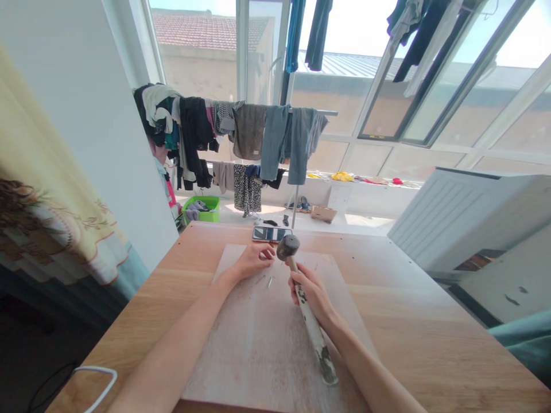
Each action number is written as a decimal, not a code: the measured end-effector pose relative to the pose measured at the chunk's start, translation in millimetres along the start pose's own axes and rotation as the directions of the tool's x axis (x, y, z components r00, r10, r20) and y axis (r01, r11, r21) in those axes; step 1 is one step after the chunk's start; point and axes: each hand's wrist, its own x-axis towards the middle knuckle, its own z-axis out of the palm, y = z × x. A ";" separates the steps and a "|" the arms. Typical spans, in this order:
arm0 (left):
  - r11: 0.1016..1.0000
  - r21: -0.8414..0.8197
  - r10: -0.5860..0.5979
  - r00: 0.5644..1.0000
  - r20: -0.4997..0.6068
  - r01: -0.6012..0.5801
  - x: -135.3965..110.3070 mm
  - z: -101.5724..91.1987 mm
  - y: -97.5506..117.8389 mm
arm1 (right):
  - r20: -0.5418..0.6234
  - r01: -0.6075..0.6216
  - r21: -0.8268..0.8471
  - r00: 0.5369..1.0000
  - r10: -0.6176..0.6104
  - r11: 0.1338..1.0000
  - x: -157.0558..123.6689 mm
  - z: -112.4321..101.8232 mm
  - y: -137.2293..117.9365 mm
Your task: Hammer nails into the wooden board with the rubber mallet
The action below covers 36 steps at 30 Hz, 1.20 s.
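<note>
My right hand [312, 295] is shut around the worn, paint-flecked wooden handle [314, 332] of a dark rubber mallet, whose head [287, 247] is raised just above the board. My left hand [253, 259] rests on the far part of a pale wooden board [258, 355], its fingertips close beside the mallet head. Whether those fingers pinch something is hidden. Two thin metal nails [267, 281] lie on the board just below my left hand, and a few small marks or pieces show near the mallet.
The board lies on a light wooden table [413, 310]. A smartphone [267, 234] lies beyond it near the far edge. A white ribbed appliance [469, 221] stands to the right and a patterned curtain [51, 218] hangs left. Clothes [245, 137] hang on a rack before large windows.
</note>
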 end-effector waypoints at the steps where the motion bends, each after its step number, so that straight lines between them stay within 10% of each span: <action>1: 1.000 0.002 0.004 1.000 -0.001 -0.004 0.0 0.1 0.3 | 0.011 0.005 0.002 1.000 -0.005 1.000 -0.2 1.0 0.2; 21: 0.996 0.006 0.092 0.995 0.037 -0.092 0.5 -0.3 3.6 | 0.108 0.010 -0.011 0.994 -0.009 1.000 -1.5 8.5 2.7; 36: 0.893 0.449 -0.148 0.943 0.298 -0.002 -8.8 -27.2 30.9 | 0.034 -0.006 0.008 0.999 0.006 1.000 -1.3 3.9 1.8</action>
